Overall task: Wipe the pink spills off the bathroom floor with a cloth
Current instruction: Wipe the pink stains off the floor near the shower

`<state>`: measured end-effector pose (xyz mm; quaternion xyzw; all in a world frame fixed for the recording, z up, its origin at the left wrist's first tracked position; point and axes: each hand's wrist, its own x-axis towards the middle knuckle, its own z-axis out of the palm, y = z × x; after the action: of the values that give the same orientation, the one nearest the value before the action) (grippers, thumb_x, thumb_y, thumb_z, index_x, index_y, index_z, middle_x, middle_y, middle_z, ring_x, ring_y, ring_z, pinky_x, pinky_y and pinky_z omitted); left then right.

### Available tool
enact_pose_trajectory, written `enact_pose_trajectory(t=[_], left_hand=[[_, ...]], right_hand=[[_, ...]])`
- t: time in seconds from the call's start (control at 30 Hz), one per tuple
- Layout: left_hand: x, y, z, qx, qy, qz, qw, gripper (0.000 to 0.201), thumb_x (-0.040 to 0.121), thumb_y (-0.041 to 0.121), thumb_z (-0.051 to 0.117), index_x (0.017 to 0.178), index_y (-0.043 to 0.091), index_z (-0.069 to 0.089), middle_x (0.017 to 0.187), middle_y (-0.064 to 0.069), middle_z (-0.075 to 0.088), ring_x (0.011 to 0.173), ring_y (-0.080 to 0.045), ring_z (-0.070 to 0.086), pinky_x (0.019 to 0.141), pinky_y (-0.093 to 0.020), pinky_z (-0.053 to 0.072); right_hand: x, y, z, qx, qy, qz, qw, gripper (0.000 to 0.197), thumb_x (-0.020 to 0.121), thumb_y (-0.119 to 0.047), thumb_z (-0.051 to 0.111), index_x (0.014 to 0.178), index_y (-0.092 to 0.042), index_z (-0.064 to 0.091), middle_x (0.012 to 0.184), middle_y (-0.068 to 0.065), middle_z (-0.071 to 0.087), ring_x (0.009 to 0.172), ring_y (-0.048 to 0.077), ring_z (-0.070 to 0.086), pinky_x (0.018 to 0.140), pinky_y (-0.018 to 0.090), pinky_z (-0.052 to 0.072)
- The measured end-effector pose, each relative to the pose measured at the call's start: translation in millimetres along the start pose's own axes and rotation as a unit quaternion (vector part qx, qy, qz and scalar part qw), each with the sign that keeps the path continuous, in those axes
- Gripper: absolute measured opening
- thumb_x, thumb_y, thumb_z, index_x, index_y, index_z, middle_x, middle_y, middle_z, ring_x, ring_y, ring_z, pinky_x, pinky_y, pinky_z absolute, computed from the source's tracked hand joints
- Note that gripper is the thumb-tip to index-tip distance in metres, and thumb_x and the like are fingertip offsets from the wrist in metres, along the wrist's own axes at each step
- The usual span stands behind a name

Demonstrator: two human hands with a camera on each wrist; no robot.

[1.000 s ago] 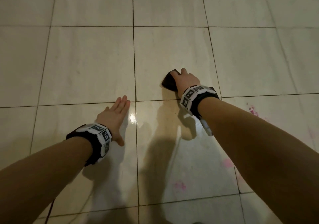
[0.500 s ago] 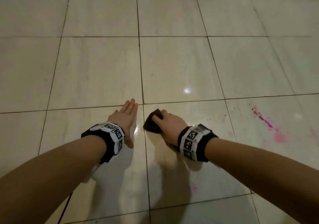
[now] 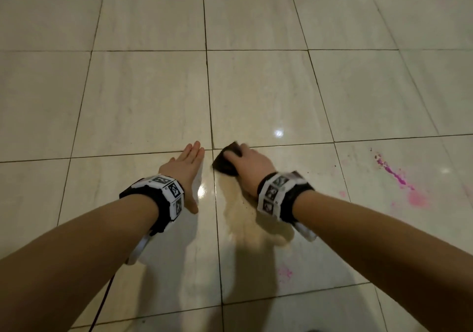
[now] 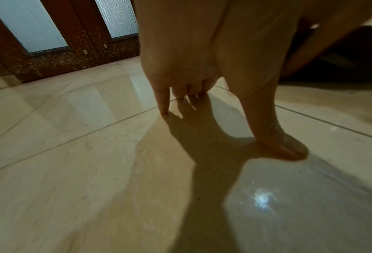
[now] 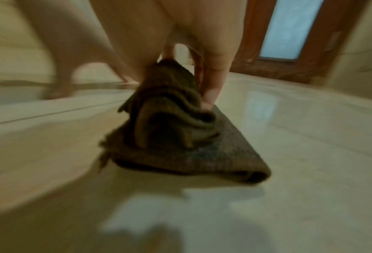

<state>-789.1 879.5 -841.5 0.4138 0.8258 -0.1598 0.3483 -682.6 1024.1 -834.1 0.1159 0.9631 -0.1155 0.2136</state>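
Note:
My right hand grips a dark brown folded cloth and presses it on the cream tiled floor, just right of a grout line. The right wrist view shows the cloth bunched under my fingers, blurred by motion. My left hand lies flat on the tile beside it, fingers straight; the left wrist view shows its fingertips touching the floor. A bright pink streak and a pink smear mark the tile to the right. A small pink spot lies under my right forearm.
A wet sheen covers the tile below my right wrist. A dark wooden door with frosted glass panels stands beyond the floor, also in the right wrist view. A thin cable trails from my left wrist.
My right hand has pulled the cloth back toward me and leftward, from the far tile to beside my left hand. The view has shifted, bringing more of the pink streak into sight.

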Motion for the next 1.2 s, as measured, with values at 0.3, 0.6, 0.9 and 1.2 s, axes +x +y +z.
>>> enact_pose_trajectory(t=[0.3,0.6,0.9,1.2], left_hand=[[2.7,-0.9,1.0,0.01,0.008,0.003,1.0,0.146,0.056,0.053,0.084,0.147,0.012,-0.023,0.153,-0.002,-0.031,0.144,-0.016,-0.02,0.118,-0.039,0.01],[1.0,0.0,2.6,0.012,0.01,0.0,1.0,0.144,0.058,0.052,0.083,0.147,0.013,-0.024,0.152,-0.001,-0.032,0.144,-0.015,-0.019,0.117,-0.037,0.01],[-3.4,3.3,0.2,0.02,0.012,-0.006,1.0,0.143,0.059,0.05,0.083,0.147,0.011,-0.022,0.153,-0.002,-0.03,0.144,-0.015,-0.017,0.116,-0.034,0.016],[-7.3,34.3,8.1,-0.008,0.042,0.031,0.999,0.126,0.069,0.053,0.075,0.149,0.018,-0.016,0.155,0.0,-0.026,0.145,-0.015,-0.015,0.118,-0.035,0.006]], right_hand=[[-77.6,-33.0,34.8,0.038,-0.076,-0.148,0.985,0.051,0.092,-0.019,0.042,0.142,-0.02,0.033,0.128,0.016,0.037,0.109,0.034,0.047,0.088,0.041,0.046],[-39.3,25.0,21.5,-0.01,-0.01,-0.015,1.0,0.067,0.086,-0.014,0.06,0.143,-0.025,0.027,0.128,0.01,0.04,0.103,0.027,0.053,0.085,0.034,0.047],[-139.3,-47.9,65.8,0.001,-0.22,-0.264,0.939,0.04,0.096,-0.027,0.048,0.133,-0.017,0.039,0.13,0.017,0.037,0.11,0.035,0.043,0.087,0.045,0.043],[-68.2,59.6,-2.9,0.08,0.069,0.068,0.992,0.056,0.088,-0.01,0.047,0.14,-0.029,0.037,0.12,0.01,0.043,0.102,0.031,0.054,0.083,0.034,0.044]])
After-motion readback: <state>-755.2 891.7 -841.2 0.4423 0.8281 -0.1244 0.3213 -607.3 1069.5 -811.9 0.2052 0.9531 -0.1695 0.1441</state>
